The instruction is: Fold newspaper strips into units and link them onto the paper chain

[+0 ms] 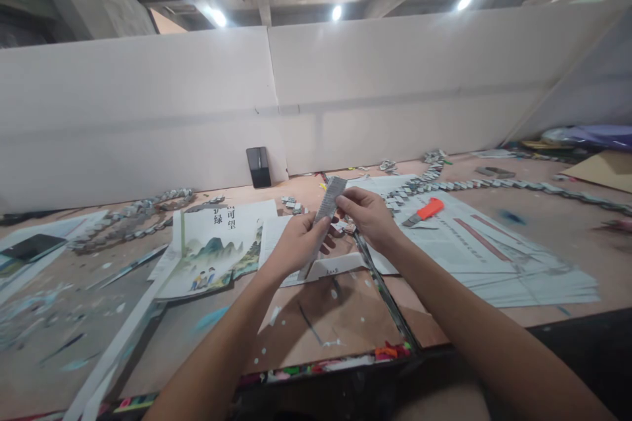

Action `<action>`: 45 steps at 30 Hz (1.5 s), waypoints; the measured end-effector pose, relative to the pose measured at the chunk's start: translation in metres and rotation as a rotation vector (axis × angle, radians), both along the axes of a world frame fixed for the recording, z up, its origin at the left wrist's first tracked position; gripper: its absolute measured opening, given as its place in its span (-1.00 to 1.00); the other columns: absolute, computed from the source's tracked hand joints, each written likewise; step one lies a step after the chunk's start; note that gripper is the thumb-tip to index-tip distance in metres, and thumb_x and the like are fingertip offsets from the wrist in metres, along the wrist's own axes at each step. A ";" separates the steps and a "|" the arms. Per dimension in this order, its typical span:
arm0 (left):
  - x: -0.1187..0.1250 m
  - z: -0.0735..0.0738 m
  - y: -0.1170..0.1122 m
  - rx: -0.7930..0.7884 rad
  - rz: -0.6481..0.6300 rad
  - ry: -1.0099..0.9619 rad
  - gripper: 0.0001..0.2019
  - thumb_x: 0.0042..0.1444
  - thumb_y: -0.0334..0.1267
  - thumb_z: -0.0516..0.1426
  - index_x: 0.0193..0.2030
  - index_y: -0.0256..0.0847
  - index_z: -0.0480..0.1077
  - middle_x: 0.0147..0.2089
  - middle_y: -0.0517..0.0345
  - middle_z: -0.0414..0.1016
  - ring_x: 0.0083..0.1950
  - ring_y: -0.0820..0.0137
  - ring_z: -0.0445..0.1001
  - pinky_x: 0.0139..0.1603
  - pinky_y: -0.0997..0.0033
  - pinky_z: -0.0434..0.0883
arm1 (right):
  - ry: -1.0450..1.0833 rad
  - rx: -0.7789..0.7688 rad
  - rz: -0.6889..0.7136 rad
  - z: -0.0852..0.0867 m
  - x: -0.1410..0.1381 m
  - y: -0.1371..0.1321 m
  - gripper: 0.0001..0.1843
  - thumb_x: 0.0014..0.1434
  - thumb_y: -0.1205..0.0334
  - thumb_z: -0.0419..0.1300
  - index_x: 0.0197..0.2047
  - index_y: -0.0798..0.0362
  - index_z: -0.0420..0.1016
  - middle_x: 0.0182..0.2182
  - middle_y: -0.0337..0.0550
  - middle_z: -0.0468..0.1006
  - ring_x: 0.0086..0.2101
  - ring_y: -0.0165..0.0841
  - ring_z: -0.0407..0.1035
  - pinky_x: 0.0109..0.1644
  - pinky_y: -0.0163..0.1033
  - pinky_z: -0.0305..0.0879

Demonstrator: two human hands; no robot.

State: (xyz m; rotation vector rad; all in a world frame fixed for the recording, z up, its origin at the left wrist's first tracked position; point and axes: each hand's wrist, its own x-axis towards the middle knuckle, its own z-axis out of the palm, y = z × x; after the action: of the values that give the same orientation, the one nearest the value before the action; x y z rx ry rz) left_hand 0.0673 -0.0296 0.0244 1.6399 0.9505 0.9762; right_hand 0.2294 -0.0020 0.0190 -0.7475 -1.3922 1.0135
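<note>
Between my two hands, above the middle of the table, is a folded strip of printed newspaper (330, 198), tilted with its top leaning right. My left hand (303, 240) is closed round its lower part, thumb along the front. The fingers of my right hand (368, 210) pinch its right edge near the top. Below my hands lie a cut piece of white paper (340, 264) and other sheets. Just right of my right hand, an orange utility knife (424, 212) rests on stacked newspaper sheets (474, 250).
Chains of folded paper links lie at the left (133, 220) and right (513, 185). A smartphone (259, 168) leans on the white partition (395, 92). A picture booklet (217, 250) lies left of my hands; a dark tablet-like device (34, 247) sits far left.
</note>
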 end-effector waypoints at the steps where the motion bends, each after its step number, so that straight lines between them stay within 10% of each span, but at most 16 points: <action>1: 0.000 -0.001 0.000 0.005 0.002 0.000 -0.73 0.19 -0.11 0.04 -0.33 -0.29 0.41 -0.39 0.04 0.50 -0.50 0.47 0.44 -0.49 0.48 0.38 | -0.016 -0.008 0.007 0.001 0.000 -0.001 -0.78 0.03 0.07 0.26 -0.40 0.07 0.49 -0.54 -0.26 0.41 -0.48 -0.44 0.27 -0.35 -0.28 0.21; 45: -0.002 -0.006 0.005 0.006 0.069 0.109 -0.71 0.15 -0.11 0.07 -0.38 -0.30 0.46 -0.50 0.09 0.48 -0.54 0.48 0.38 -0.56 0.52 0.27 | -0.168 -0.109 0.059 -0.002 0.000 -0.001 -0.74 -0.02 0.08 0.29 -0.43 0.13 0.49 -0.52 -0.21 0.45 -0.46 -0.42 0.28 -0.35 -0.28 0.19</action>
State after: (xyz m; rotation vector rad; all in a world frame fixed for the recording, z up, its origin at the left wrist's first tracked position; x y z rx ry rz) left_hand 0.0649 -0.0249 0.0184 1.6888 1.0842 0.9442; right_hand 0.2295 -0.0030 0.0173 -0.8930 -1.5202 1.0999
